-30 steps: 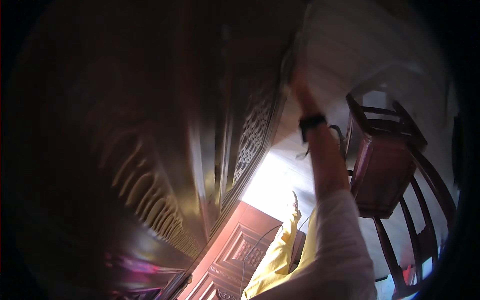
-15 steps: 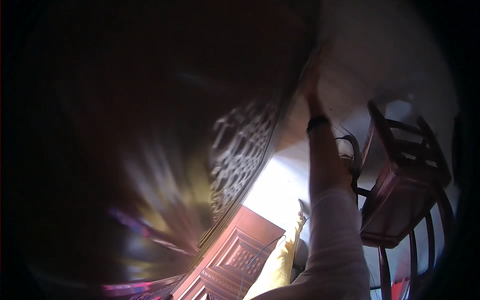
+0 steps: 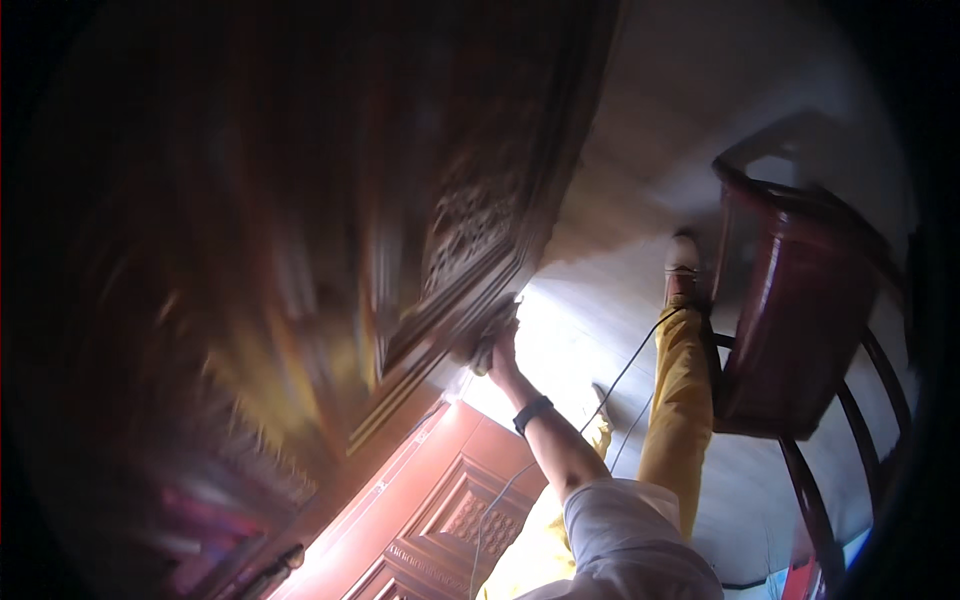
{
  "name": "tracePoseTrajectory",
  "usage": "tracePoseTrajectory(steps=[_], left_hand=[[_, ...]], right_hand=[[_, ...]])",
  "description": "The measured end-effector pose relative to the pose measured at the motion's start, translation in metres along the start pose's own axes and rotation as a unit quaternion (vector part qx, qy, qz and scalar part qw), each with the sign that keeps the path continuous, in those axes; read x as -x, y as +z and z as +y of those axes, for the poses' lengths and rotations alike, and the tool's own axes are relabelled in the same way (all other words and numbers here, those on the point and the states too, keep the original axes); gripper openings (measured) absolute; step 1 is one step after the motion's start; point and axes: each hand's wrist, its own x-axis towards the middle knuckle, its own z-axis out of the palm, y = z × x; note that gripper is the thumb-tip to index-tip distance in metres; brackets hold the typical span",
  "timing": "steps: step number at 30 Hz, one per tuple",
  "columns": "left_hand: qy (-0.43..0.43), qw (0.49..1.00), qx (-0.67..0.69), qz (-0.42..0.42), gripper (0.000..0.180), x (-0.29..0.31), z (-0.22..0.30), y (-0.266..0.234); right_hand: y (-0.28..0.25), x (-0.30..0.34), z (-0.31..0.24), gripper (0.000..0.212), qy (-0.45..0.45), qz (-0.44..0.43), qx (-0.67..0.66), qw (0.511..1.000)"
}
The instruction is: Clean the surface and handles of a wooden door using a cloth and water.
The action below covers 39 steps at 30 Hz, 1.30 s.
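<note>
Right hand [image 3: 505, 352] mid-scene, arm in from the near edge, reaching left and far. Fingers look closed around a dark bundle [image 3: 481, 338]; blurred, so its kind can't be told. Bundle sits right at the edge of the large dark carved woodwork [image 3: 470, 235], just beside the bright patch of floor; whether it presses on the wood can't be made out. Left hand is out of view, so its state can't be told. Black wristband [image 3: 532, 414] on the right wrist, pale sleeve [image 3: 625, 520] up the arm.

Woodwork fills the left side, motion-blurred, with a yellowish sheen lower down. Reddish-brown carved panel [image 3: 455, 500] at the near side, left of the arm. Yellow trousers [image 3: 682, 400] show on both sides of the forearm; pale shoe [image 3: 682, 254] farther off, beyond the trouser leg. Thin dark cable [image 3: 628, 368] runs across the pale floor [image 3: 630, 200]. Dark red wooden chair [image 3: 800, 320] on the right, well apart from the hand. Red item [image 3: 800, 580] at the near right, partly hidden.
</note>
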Motion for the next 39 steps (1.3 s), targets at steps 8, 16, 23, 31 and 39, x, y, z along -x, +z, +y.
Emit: tracePoseTrajectory(steps=[8,16,23,31,39], left_hand=[[0.116,0.982,0.125,0.08,0.022,0.026,0.002,-0.011],[0.144,0.967,0.124,0.17,0.049,0.032,-0.003,0.014],[0.13,0.964,0.224,0.063,0.054,0.033,-0.002,-0.015],[0.052,0.952,0.301,-0.025,0.053,0.017,-0.003,-0.037],[-0.025,0.94,0.336,-0.042,0.043,0.007,-0.006,-0.023]], right_hand=[[0.097,0.213,-0.061,0.051,0.257,-0.106,0.053,0.959],[0.133,0.305,-0.235,0.048,0.093,-0.513,0.366,0.771],[0.21,0.38,-0.11,0.065,-0.487,-0.387,0.348,0.702],[0.373,0.343,-0.261,0.062,-0.621,-0.079,0.44,0.643],[0.495,0.221,-0.507,0.053,-0.658,-0.056,0.389,0.642]])
